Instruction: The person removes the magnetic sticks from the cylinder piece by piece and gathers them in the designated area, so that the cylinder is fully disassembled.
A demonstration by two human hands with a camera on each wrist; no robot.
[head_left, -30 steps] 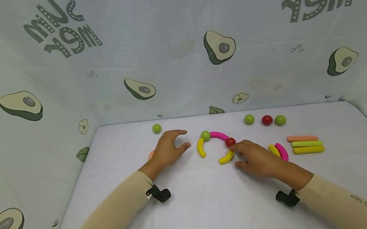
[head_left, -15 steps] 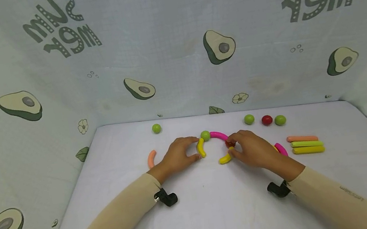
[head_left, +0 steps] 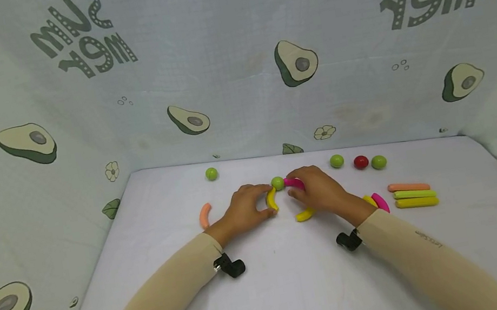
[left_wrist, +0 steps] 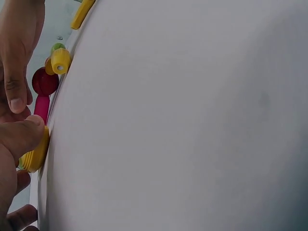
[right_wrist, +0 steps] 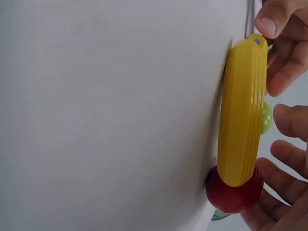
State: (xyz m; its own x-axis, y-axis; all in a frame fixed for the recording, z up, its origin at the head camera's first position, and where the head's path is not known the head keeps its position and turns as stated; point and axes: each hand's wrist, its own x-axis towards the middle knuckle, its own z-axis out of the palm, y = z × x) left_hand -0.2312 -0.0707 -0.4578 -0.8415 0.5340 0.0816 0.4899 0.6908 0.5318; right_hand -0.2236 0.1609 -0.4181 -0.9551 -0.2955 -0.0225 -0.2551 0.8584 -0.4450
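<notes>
A partial ring of ribbed curved sticks and balls lies mid-table. My left hand [head_left: 244, 209] pinches its left yellow curved stick [head_left: 271, 201] between thumb and fingers. Touching that stick's far end is a green ball [head_left: 277, 183]. The pink curved stick [head_left: 294, 183] runs right from the ball, and my right hand [head_left: 318, 190] has thumb and forefinger on either side of it. A second yellow curved stick [head_left: 305, 215] lies partly under the right hand. Its end meets a red ball [right_wrist: 231, 195], which the right hand hides in the head view.
Left of my left hand is an orange curved stick [head_left: 205, 216]; a green ball [head_left: 212, 174] sits behind. At back right stand two green balls and a red ball [head_left: 360, 162]. Straight sticks [head_left: 415, 194] and a pink curved stick [head_left: 380, 202] lie to the right.
My left hand has come right and down to the left yellow curved stick, uncovering the orange one. My right hand has moved from the red ball up and left to the pink curved stick.
</notes>
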